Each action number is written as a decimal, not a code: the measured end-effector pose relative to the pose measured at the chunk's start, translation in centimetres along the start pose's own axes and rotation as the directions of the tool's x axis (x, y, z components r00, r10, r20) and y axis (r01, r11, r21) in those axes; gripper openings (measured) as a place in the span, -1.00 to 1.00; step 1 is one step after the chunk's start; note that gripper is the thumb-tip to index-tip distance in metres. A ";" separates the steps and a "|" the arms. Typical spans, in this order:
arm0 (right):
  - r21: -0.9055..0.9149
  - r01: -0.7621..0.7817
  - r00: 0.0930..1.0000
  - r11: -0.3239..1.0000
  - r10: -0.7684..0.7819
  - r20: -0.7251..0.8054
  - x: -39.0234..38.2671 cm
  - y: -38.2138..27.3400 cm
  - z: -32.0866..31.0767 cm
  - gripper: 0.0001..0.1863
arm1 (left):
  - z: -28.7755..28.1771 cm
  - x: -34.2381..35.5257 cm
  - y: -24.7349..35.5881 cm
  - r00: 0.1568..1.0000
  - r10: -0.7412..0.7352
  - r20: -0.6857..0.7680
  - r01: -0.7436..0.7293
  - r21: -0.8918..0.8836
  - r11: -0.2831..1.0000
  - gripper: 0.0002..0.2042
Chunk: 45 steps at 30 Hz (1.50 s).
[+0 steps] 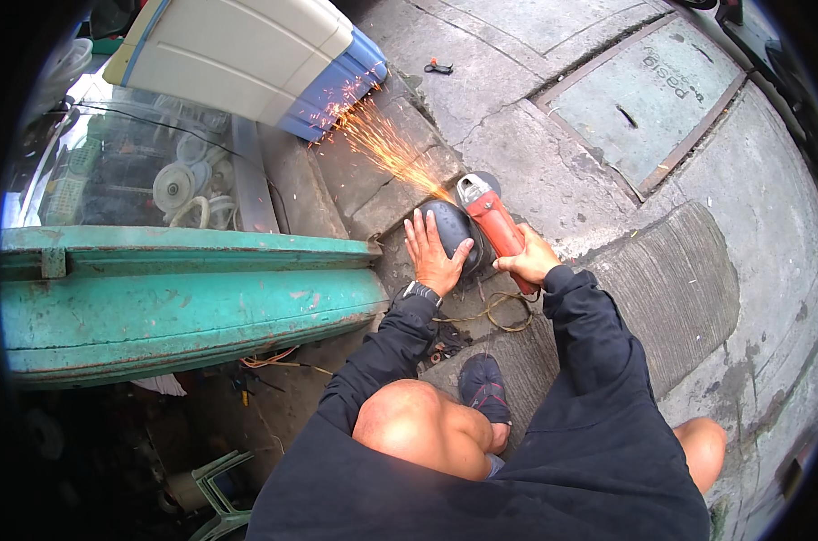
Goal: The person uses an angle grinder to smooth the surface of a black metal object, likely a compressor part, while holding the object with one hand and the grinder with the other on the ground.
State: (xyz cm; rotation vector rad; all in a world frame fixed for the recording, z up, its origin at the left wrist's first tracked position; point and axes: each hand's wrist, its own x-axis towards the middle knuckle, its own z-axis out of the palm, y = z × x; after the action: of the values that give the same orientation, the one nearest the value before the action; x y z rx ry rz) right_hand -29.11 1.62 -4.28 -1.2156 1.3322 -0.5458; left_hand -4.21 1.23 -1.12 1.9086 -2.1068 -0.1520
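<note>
My right hand [532, 261] is wrapped round the body of a red angle grinder [496, 225] with a silver head. Under that head, part of a dark disc shows at the far right side. Orange sparks [391, 149] stream from the grinder's head toward the upper left. A black, rounded, dome-like object [447, 225] sits on the ground just left of the grinder. My left hand [436, 255] lies on its near left side with fingers spread, pressing against it. The exact contact point of the disc is hidden behind the grinder head and the dome.
Left stands a green wooden counter [183, 298] with a glass case [129, 171] of parts. A white and blue box [246, 54] catches sparks at the back. A cord [494, 316] loops near my shoe [485, 388]. A ribbed mat [670, 293] and metal cover [643, 99] lie right.
</note>
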 end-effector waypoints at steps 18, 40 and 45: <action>0.002 0.003 1.000 1.000 -0.003 -0.003 -0.8 -0.9 -0.6 0.15 | -0.1 0.0 0.2 1.000 -0.017 0.022 0.017 -0.006 1.000 0.03; 0.029 -0.003 1.000 1.000 0.002 0.026 0.0 -1.3 -0.5 0.24 | -0.2 -0.1 -0.2 1.000 0.002 0.000 -0.002 -0.005 1.000 0.04; 0.063 0.002 1.000 0.998 -0.003 0.003 1.3 -0.8 0.0 0.21 | -0.2 -0.2 -0.3 0.999 0.044 -0.019 -0.044 0.016 0.999 0.06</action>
State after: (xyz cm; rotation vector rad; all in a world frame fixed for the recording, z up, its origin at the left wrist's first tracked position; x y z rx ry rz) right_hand -28.52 0.21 -4.17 -1.1659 1.3015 -0.5834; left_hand -3.88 1.38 -1.04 1.8631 -2.1414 -0.1073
